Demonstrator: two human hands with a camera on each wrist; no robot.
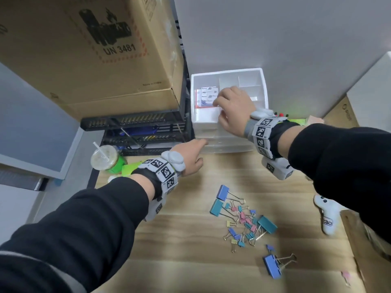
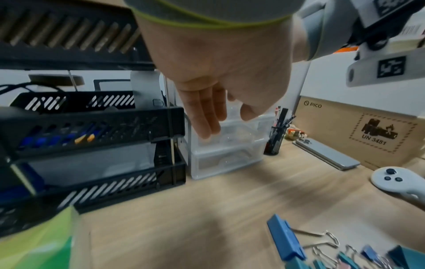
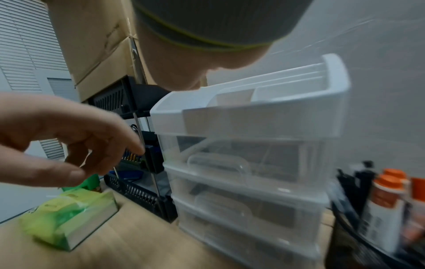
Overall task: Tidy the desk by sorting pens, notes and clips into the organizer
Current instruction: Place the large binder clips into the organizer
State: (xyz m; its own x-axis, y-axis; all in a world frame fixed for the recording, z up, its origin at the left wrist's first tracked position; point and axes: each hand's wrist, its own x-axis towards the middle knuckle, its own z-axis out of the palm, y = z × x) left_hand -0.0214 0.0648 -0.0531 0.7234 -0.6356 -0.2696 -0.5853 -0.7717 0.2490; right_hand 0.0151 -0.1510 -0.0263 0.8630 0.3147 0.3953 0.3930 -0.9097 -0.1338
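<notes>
A white organizer (image 1: 261, 85) with clear drawers (image 2: 226, 160) stands at the back of the wooden desk. A pack of sticky notes (image 1: 206, 97) lies in the left compartment of its top tray. My right hand (image 1: 231, 108) reaches into that tray, and its curled fingers grip the pack's right edge. The tray rim (image 3: 253, 109) hides those fingers in the right wrist view. My left hand (image 1: 190, 155) is lower, fingers nearly straight (image 2: 205, 118), and reaches toward the front of the upper drawers. Several coloured binder clips (image 1: 243, 223) lie loose on the desk. Pens and markers (image 3: 386, 200) stand in a black mesh cup to the right of the organizer.
Left of the organizer stands a black letter-tray rack (image 1: 137, 132) with a big cardboard box (image 1: 84, 49) on top. An iced drink cup (image 1: 104, 158) and a green pack (image 3: 69, 214) sit front left. A white controller (image 1: 326, 216), a phone (image 2: 326, 154) and a PICO box (image 2: 368, 131) are on the right.
</notes>
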